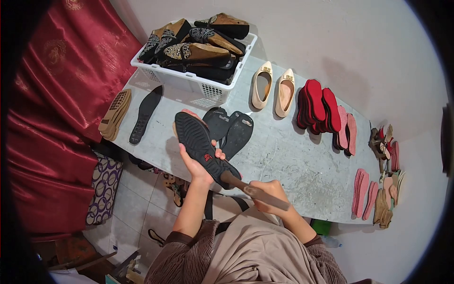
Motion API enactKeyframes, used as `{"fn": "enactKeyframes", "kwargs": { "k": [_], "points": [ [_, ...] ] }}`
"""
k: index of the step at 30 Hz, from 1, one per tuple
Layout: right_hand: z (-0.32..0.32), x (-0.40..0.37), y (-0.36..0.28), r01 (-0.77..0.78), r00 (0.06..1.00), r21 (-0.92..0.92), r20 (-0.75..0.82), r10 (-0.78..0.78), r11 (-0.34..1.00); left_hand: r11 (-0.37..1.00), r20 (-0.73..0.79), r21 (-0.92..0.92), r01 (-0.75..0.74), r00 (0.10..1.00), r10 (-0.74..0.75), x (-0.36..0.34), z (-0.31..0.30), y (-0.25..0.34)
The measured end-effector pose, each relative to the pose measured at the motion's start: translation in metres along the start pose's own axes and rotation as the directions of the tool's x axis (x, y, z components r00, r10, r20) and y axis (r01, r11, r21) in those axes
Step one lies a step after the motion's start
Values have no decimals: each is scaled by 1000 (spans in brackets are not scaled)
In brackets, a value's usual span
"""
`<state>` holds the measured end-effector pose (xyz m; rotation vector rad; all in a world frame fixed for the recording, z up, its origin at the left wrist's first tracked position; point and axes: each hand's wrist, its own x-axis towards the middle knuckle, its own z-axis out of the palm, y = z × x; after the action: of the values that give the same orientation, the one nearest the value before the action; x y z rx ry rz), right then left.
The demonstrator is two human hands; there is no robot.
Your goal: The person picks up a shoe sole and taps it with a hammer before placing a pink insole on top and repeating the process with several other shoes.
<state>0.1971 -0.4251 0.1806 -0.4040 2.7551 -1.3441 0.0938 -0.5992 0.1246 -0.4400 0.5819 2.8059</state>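
Table [279, 151] scuffed, pale wall [302, 33] behind, red curtain [61, 123] beside; hands [195, 166] [267, 193] grip sole [193, 136], tool [274, 200].

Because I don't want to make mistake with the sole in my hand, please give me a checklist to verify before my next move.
1. Left hand holds the black sole: ok, fingers at both edges.
2. Sole's underside faces up: ok, ridges and red mark show.
3. Right hand holds the brown tool: ok, closed around it.
4. Tool's end touches the sole: cannot tell; it overlaps the heel area, but one view does not prove contact.
5. Pink layer is firmly joined at the toe: cannot tell; only its edge shows.
6. Table just beyond the held sole is free: not ok, two black pieces lie there.
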Motion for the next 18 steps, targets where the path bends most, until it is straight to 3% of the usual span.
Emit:
{"fn": "enactKeyframes", "kwargs": {
  "k": [2,6,8,10,12,13,16,17,18],
  "points": [
    [5,1,-2,13,1000,6,-23,-13,1000,996,-1,30,85,996,-85,-3,1,-5],
    [3,12,-1,-18,1000,-118,-4,18,993,977,46,214,19,999,-29,-5,4,-14],
    [2,12,0,-9,998,54,-64,13,999,977,21,200,75,997,-80,-8,6,-15],
    [3,19,-7,-19,991,62,-133,27,998,974,-10,182,135,991,-135,-17,9,-16],
    [0,34,-10,28,973,-55,-227,-40,998,952,122,299,70,986,-111,-20,19,-17],
    [-2,37,-8,23,975,-86,-216,-41,996,939,37,315,140,987,-159,-16,12,-19],
    [-11,41,-12,71,953,-57,-290,-85,996,957,-40,264,123,992,-117,-21,26,-23],
    [-14,45,-18,173,919,-82,-346,-191,982,946,148,289,147,969,-196,-18,12,-21],
    [-15,50,-21,169,920,-80,-343,-187,982,946,144,287,151,970,-198,-20,11,-22]
  ]
}}
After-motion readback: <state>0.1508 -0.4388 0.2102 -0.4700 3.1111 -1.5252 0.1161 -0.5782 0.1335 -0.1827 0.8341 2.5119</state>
